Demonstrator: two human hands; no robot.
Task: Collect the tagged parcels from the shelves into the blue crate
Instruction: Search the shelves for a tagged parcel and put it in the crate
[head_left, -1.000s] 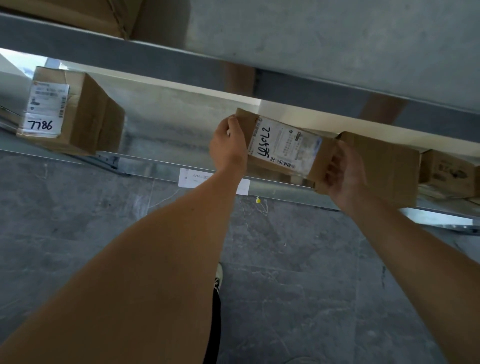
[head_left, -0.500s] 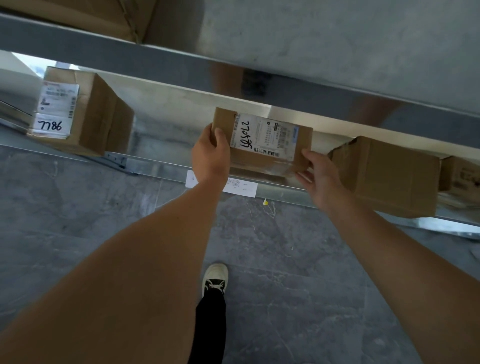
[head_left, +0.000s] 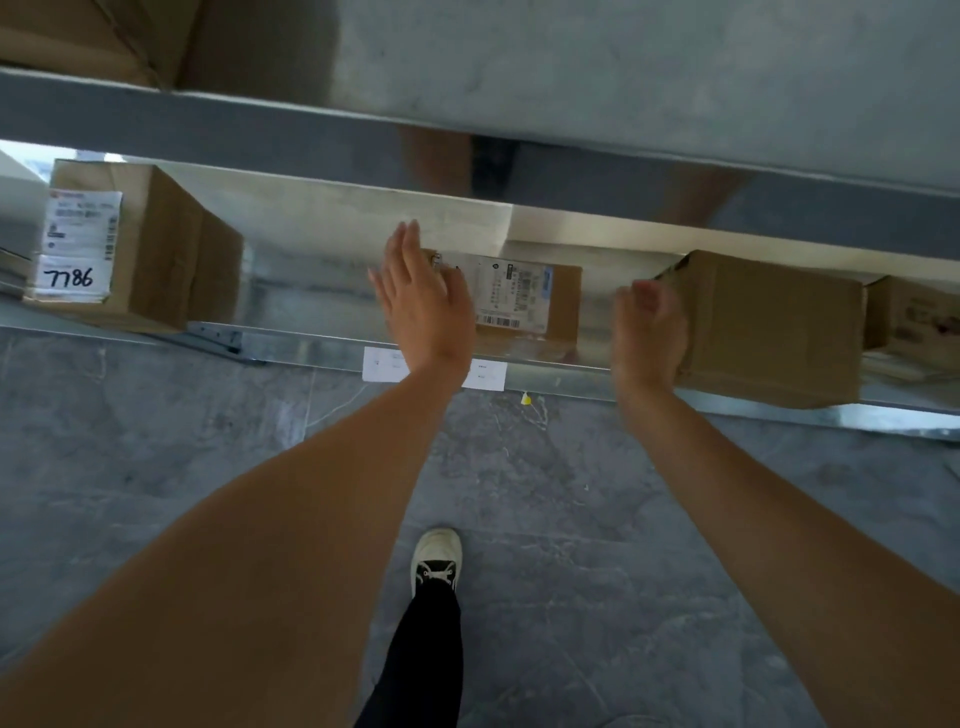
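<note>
A small cardboard parcel (head_left: 524, 301) with a white shipping label stands on the metal shelf (head_left: 311, 345), in the middle of the view. My left hand (head_left: 423, 304) is open with straight fingers, in front of the parcel's left end and covering part of the label. My right hand (head_left: 649, 327) hangs loosely curled and holds nothing, in the gap between that parcel and a larger plain carton (head_left: 769, 327) to the right. No blue crate is in view.
At the shelf's left end a tall carton (head_left: 135, 244) bears a label marked 7786. Another carton (head_left: 914, 317) shows at the far right. An upper shelf beam (head_left: 260, 130) crosses above. A white tag (head_left: 384, 364) hangs on the shelf edge. My shoe (head_left: 436, 561) rests on grey floor tiles.
Both hands have let go of the small labelled parcel, which now rests further back on the shelf. The left hand opened flat and the right drew away to the right.
</note>
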